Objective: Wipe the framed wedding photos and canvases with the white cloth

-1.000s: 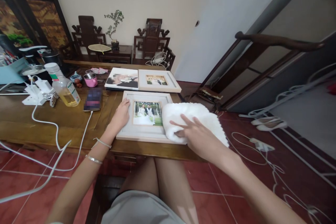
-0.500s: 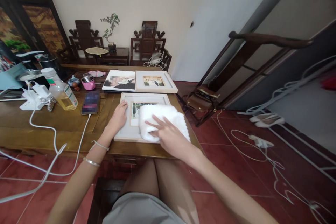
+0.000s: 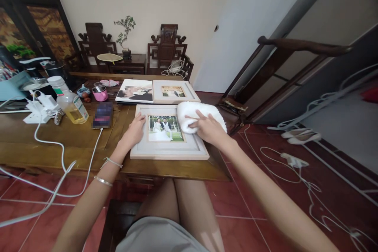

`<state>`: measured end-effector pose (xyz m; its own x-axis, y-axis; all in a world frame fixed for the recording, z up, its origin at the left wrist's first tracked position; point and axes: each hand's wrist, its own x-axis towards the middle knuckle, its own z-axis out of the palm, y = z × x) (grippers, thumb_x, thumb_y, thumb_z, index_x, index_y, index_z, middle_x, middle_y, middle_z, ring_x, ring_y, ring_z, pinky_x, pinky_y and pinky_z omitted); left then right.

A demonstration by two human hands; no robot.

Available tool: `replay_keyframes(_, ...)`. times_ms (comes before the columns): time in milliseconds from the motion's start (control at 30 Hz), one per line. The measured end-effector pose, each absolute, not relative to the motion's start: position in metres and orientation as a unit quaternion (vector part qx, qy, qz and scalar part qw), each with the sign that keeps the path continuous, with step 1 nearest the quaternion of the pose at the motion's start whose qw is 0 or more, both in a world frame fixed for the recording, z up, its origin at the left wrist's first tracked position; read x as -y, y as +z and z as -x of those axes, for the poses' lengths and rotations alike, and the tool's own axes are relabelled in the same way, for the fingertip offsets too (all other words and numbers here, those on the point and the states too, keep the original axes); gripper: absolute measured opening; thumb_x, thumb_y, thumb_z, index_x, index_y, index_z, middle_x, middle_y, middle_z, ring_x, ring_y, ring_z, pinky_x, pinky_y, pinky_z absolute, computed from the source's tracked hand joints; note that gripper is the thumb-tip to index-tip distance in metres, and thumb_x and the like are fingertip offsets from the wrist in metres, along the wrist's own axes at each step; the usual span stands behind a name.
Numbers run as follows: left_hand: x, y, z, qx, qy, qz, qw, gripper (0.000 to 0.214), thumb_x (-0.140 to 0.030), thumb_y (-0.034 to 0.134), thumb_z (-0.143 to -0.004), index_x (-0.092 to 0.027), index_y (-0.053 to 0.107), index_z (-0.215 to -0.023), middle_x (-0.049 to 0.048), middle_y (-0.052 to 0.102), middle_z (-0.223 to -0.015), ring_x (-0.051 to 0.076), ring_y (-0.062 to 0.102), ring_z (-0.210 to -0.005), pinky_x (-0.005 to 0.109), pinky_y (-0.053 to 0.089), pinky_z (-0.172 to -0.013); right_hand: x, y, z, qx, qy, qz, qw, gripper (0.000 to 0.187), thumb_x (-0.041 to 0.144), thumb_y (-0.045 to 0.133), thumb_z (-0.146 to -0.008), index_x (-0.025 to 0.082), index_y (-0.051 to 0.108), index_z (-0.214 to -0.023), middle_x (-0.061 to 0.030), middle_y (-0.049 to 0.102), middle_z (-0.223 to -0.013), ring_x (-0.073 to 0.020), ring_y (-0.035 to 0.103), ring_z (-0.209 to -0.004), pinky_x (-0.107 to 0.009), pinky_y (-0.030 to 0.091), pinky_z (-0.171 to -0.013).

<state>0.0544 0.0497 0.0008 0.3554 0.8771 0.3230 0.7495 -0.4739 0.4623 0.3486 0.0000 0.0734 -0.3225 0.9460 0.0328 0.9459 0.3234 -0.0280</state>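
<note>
A pale wooden picture frame [image 3: 169, 156] lies flat near the front edge of the table, its wedding photo [image 3: 165, 128] in full view. My left hand [image 3: 136, 130] grips the frame's left side, fingers along the border. On the upper right corner of the frame, my right hand [image 3: 210, 129] presses a folded white fluffy cloth [image 3: 213, 111], with fingers partly spread over it. The cloth hides that corner and hangs past the frame's right side. Behind it lie a second framed photo [image 3: 191, 91] and a white-edged picture panel [image 3: 134, 82], side by side.
Left on the wooden table [image 3: 97, 149] are a phone [image 3: 102, 116] on a charging cable, a bottle of yellow liquid [image 3: 73, 106], a pink cup [image 3: 100, 93] and white power adapters [image 3: 41, 108]. A dark wooden chair [image 3: 304, 43] stands right of the table. Cables lie on the red floor.
My right hand has slid the white cloth up and right across the frame, uncovering the photo and the lower right border. My left hand stays at the left side.
</note>
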Motion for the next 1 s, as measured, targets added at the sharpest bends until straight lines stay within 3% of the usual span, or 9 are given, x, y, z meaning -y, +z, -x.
replay_keyframes(200,-0.050,-0.005,-0.055,-0.507,0.301,-0.801,0.103,0.057,0.005,0.036,-0.072,-0.014,0.060,-0.119,0.0123,0.052,-0.138,0.024,0.032,-0.140,0.053,0.029,-0.114,-0.041,0.068,-0.342,0.805,-0.023,0.593,0.021,0.060,-0.005,0.041,-0.073,0.025,0.068,-0.118,0.0005,0.044,-0.146,-0.0333,0.019,-0.143,-0.064,0.023,-0.109)
replay_keyframes(400,-0.051,-0.011,-0.057,-0.516,0.314,-0.789,0.108,0.056,0.006,0.034,-0.074,-0.013,0.059,-0.120,0.0136,0.051,-0.140,0.024,0.033,-0.140,0.054,0.029,-0.114,0.041,0.075,-0.347,0.830,0.019,0.557,-0.012,0.064,-0.006,0.039,-0.065,0.022,0.070,-0.114,0.0011,0.041,-0.147,-0.0351,0.016,-0.143,-0.066,0.025,-0.108)
replay_keyframes(600,-0.051,-0.012,-0.056,-0.508,0.297,-0.802,0.106,0.057,0.005,0.035,-0.073,-0.017,0.058,-0.121,0.0109,0.050,-0.140,0.022,0.031,-0.141,0.053,0.030,-0.113,0.097,0.079,-0.354,0.835,0.017,0.550,-0.027,0.067,-0.005,0.041,-0.061,0.026,0.071,-0.112,0.0032,0.040,-0.148,-0.0332,0.021,-0.142,-0.058,0.031,-0.111)
replay_keyframes(800,-0.052,-0.008,-0.055,-0.493,0.276,-0.819,0.098,0.054,0.005,0.035,-0.074,-0.014,0.059,-0.118,0.0138,0.051,-0.138,0.024,0.030,-0.141,0.051,0.031,-0.112,0.027,0.072,-0.350,0.808,-0.021,0.589,-0.008,0.062,-0.004,0.042,-0.068,0.027,0.069,-0.114,0.0027,0.042,-0.147,-0.0342,0.024,-0.141,-0.062,0.032,-0.107)
replay_keyframes(1000,-0.051,-0.009,-0.057,-0.507,0.291,-0.804,0.107,0.053,0.004,0.035,-0.075,-0.015,0.060,-0.117,0.0121,0.051,-0.137,0.023,0.032,-0.140,0.050,0.031,-0.113,-0.047,0.083,-0.328,0.773,-0.093,0.624,0.069,0.053,-0.001,0.040,-0.078,0.013,0.062,-0.125,-0.0117,0.046,-0.145,-0.0366,0.031,-0.137,-0.054,0.036,-0.103)
